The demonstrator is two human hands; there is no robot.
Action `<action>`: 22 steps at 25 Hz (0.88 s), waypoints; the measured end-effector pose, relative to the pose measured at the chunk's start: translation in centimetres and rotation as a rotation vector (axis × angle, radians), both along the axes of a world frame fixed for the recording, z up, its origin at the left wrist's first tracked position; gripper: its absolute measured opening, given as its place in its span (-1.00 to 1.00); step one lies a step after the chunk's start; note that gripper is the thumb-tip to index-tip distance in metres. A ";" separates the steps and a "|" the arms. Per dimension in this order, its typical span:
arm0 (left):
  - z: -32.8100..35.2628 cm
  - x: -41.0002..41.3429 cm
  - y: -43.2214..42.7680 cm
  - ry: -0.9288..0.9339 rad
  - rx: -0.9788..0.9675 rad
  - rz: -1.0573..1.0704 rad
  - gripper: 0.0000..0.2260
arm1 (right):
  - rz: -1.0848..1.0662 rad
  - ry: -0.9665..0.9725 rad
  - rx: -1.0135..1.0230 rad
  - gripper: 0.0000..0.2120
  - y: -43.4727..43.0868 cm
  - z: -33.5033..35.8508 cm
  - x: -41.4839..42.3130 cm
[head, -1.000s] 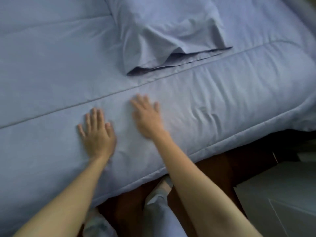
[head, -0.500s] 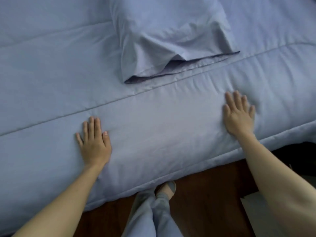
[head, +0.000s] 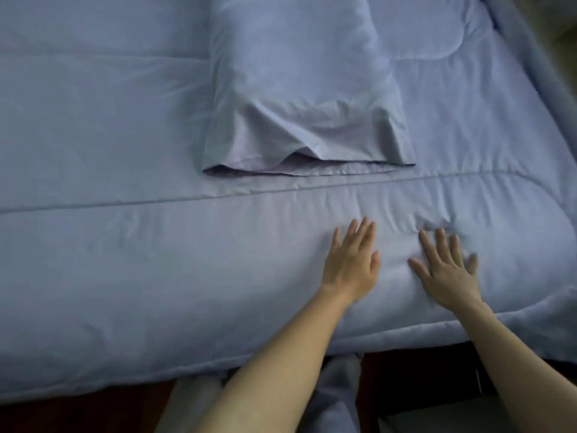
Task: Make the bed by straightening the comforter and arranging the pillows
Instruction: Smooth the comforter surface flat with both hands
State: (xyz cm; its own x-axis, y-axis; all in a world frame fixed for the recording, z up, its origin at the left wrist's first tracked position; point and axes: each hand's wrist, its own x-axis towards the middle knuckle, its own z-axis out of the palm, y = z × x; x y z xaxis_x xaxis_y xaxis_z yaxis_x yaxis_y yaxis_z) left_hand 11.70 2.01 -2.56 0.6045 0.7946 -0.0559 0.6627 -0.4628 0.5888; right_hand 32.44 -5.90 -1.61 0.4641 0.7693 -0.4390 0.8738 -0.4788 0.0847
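A pale blue quilted comforter (head: 131, 270) covers the whole bed, with a stitched seam running across its middle. On it lies a pillow (head: 299, 89) in a matching blue case, its open end facing me. My left hand (head: 351, 260) lies flat on the comforter near the bed's front edge, fingers spread. My right hand (head: 446, 270) presses flat just to its right, slightly blurred, with small wrinkles in the cloth at its fingertips. Neither hand holds anything.
The comforter's front edge hangs over a dark wooden floor (head: 78, 414). My legs in light trousers (head: 337, 392) stand against the bed. A pale box-like object (head: 437, 417) sits at the lower right. The bed's right edge (head: 530, 73) runs up the far right.
Both hands have slid rightward along the comforter's front strip and now lie close together. The view has shifted, so the pillow sits lower in the frame.
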 end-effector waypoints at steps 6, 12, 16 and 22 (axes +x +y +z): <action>-4.6 -2.7 4.4 0.279 0.150 0.507 -0.41 | -0.009 0.160 0.379 -0.49 6.6 -2.0 2.4; -13.3 -17.2 3.7 0.333 -0.094 1.311 -0.28 | 0.596 0.534 0.271 -0.49 10.1 -0.7 -4.4; -11.5 -9.0 4.7 0.412 -0.024 1.328 -0.44 | 0.555 0.343 0.246 -0.51 11.4 -3.0 5.0; -2.2 22.2 2.8 0.115 0.210 0.556 -0.46 | -0.033 0.104 0.388 -0.52 5.5 -3.0 26.4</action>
State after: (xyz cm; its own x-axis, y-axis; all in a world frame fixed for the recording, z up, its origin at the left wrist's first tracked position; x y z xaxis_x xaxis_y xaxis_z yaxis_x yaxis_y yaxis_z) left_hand 33.89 4.77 -4.73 0.0946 0.9908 0.0962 0.8926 -0.1273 0.4325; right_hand 58.86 -0.40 -4.60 0.4596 0.8727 -0.1651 0.8519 -0.4857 -0.1957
